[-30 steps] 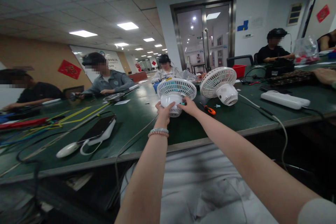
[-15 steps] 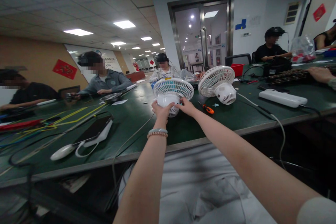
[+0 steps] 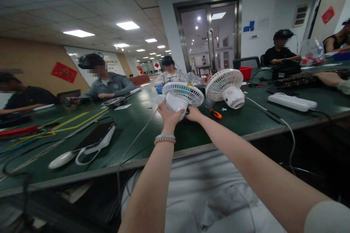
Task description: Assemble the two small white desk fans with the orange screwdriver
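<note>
The left grip is clasping the nearer white fan by its rounded housing: the thumb is lying across the near face, while the fingers are wrapping the left side. The housing is filling the space inside that grip and is facing the wearer, and the round slatted cage is spreading out just beyond the fingers, tilting lower toward the right. The fan is sitting above the near part of the green table, between the two hands; whether it is touching the tabletop is hidden.

The right grip is bending its fingers in at the housing's lower right side. A small dark teal piece is showing at the fingertips, but the curled fingers are covering too much to tell whether they are pinching it.

Right of the held fan, a second white fan is leaning on the table, its cage tipping up and left. An orange-handled screwdriver and a small pale blue piece are lying in front of it, near the right grip. A white power strip is lying farther right.
</note>
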Demonstrator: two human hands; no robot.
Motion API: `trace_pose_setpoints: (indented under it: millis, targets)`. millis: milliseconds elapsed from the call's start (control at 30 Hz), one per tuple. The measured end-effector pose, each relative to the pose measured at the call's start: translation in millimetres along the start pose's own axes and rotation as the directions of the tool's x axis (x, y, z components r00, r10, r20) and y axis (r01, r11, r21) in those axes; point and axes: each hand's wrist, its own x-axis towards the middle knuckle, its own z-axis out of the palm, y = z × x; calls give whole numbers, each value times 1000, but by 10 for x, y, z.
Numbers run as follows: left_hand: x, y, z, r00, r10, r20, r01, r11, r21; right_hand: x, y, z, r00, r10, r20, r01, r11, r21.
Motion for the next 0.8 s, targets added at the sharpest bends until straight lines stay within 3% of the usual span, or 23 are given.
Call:
trace_pose_setpoints:
  millis: [333,633,800]
  targets:
    - [-59,117,-28,971,239,-12,-238,970,56,4,-2,40,1000,-2,8,3,998,-61]
    - [-129,287,-98,971,241,-2,-240,968,72,-22,7,44,992,-83,-98,84,996,4]
    - [-116,245,-75,973,232,6,-232,972,44,-43,17,47,1000,-18,-23,18,1000,3]
